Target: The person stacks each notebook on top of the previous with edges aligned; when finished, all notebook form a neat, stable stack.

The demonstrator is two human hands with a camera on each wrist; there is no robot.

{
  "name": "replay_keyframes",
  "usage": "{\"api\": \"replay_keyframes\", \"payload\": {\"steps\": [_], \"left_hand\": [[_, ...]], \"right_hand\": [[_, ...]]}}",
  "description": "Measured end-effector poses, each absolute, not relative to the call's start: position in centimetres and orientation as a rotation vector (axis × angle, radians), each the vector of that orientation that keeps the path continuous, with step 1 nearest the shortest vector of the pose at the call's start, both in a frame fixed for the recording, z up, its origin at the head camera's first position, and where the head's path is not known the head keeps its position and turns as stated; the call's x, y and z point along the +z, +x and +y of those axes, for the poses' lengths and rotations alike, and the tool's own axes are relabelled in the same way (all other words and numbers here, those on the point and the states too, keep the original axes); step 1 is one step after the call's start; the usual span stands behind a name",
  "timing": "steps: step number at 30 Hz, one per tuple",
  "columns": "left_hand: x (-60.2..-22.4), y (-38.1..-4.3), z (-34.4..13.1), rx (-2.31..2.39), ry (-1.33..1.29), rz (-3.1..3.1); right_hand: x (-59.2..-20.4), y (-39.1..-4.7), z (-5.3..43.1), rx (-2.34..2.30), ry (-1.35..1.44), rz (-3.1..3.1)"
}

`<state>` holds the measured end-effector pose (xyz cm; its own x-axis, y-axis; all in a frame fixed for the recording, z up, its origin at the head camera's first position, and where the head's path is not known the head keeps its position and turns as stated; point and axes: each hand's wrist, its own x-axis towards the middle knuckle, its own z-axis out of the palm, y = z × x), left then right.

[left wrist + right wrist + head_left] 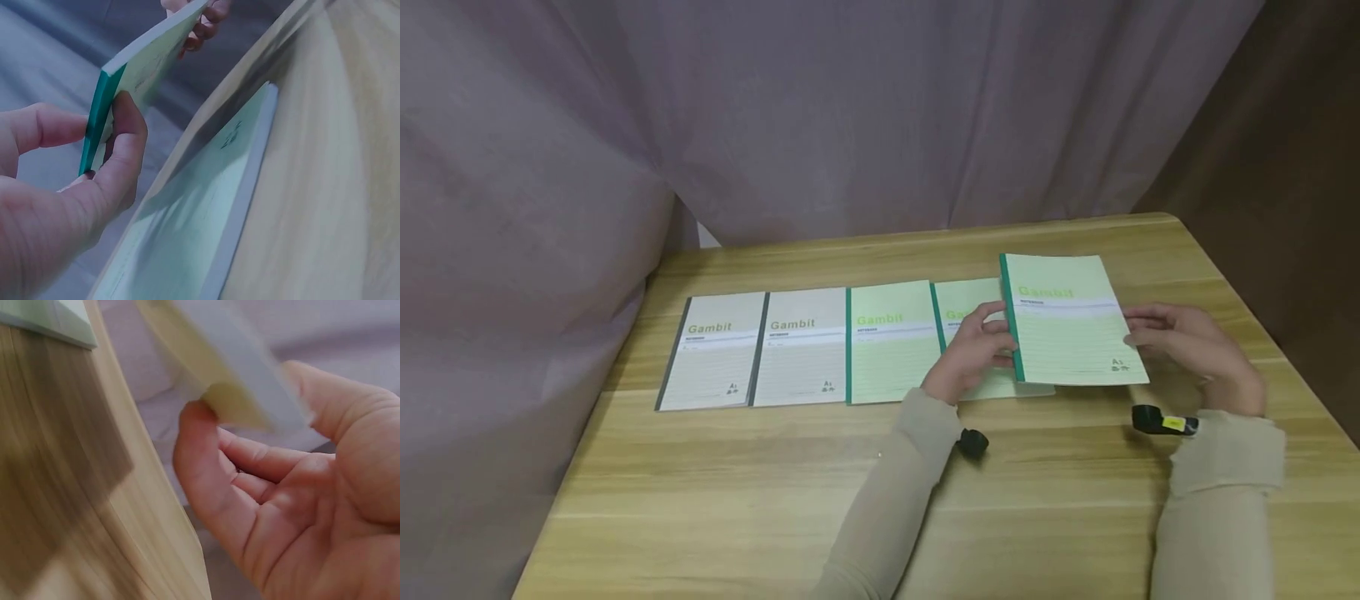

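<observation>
A green-covered notebook (pixel 1067 333) with a dark green spine is held above the table by both hands. My left hand (pixel 972 352) pinches its spine edge; in the left wrist view the thumb and fingers lie on both faces of the notebook (pixel 100 119). At the opposite edge my right hand (pixel 1195 346) pinches it between thumb and fingers, as the right wrist view of the hand (pixel 269 494) also shows. Beneath the raised notebook and my left hand lies another green notebook (pixel 958 297), partly hidden.
Left of it in a row lie a green notebook (pixel 891 358) and two white notebooks (pixel 799 358) with grey spines, the second (pixel 711 367) at the far left. They rest on a wooden table (pixel 737 492). Grey curtains (pixel 850 117) hang behind it.
</observation>
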<state>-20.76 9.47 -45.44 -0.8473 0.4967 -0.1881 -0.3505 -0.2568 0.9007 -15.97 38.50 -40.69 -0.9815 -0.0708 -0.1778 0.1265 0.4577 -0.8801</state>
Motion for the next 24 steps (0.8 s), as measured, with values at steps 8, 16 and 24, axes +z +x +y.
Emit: {"api": "replay_keyframes", "payload": {"steps": [8, 16, 24], "left_hand": [[-44.9, -21.4, 7.7, 2.173, 0.190, 1.453], [-43.9, -22.1, 6.4, 2.222, 0.176, 1.474], [-44.0, -22.0, 5.4, 2.244, 0.165, 1.476]], "right_hand": [[-40.9, -16.5, 36.8, -1.967, -0.047, 2.264], [-40.3, -16.9, 35.0, -2.013, -0.009, 2.253], [-39.7, -16.8, 33.7, -1.942, -0.004, 2.340]]}}
